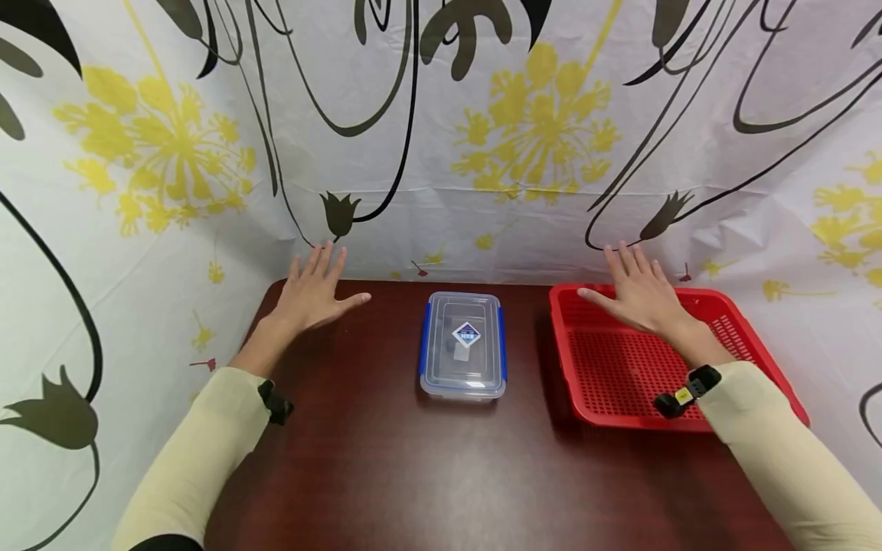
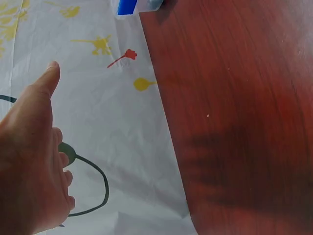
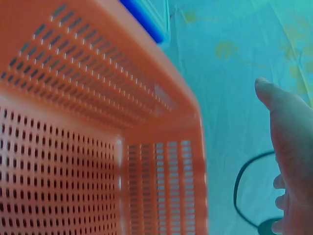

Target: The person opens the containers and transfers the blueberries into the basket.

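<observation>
A clear plastic food container (image 1: pixel 448 375) with blue side clips and a diamond-shaped sticker on its lid lies in the middle of the table. Left of it, my left hand (image 1: pixel 313 295) hovers over the table's back left corner, fingers spread and straight, holding nothing. My right hand (image 1: pixel 641 295) is held out above the red plastic basket (image 1: pixel 586 417), its fingers likewise straight and with nothing in them. In the right wrist view the basket's slotted wall (image 3: pixel 161 181) stands beside that hand. Only an edge of the container's blue clip (image 2: pixel 127 6) shows in the left wrist view.
The dark brown wooden table (image 1: pixel 441 474) ends at a white cloth (image 1: pixel 427 168) with yellow and grey plant prints, hung at the back and both sides. Each forearm wears a dark strap; the right one (image 1: pixel 703 379) carries a small device with a yellow label.
</observation>
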Action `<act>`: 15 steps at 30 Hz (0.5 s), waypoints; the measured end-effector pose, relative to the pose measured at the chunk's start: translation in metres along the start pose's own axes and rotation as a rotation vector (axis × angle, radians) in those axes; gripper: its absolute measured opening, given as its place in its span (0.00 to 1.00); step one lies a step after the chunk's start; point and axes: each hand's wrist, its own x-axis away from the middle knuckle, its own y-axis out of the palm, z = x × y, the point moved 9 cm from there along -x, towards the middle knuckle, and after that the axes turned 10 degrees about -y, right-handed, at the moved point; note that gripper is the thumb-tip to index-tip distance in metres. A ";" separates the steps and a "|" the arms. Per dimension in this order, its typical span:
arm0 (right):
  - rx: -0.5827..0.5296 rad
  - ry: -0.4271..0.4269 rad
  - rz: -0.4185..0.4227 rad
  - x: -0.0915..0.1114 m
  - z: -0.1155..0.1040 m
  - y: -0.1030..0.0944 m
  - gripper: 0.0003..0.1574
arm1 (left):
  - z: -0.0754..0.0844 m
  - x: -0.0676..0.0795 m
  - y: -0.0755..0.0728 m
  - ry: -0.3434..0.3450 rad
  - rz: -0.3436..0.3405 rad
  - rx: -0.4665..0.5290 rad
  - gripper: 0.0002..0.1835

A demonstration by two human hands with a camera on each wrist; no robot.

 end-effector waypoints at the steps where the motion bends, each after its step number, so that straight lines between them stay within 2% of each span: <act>1: -0.003 -0.007 0.003 -0.001 -0.004 -0.001 0.66 | 0.002 0.001 0.001 0.003 -0.003 0.005 0.60; 9: -0.008 -0.057 0.011 -0.010 -0.044 0.001 0.67 | 0.016 0.007 0.016 0.011 -0.024 0.025 0.59; 15: -0.002 -0.085 -0.010 -0.015 -0.079 0.013 0.69 | 0.027 0.011 0.031 0.017 -0.047 0.070 0.57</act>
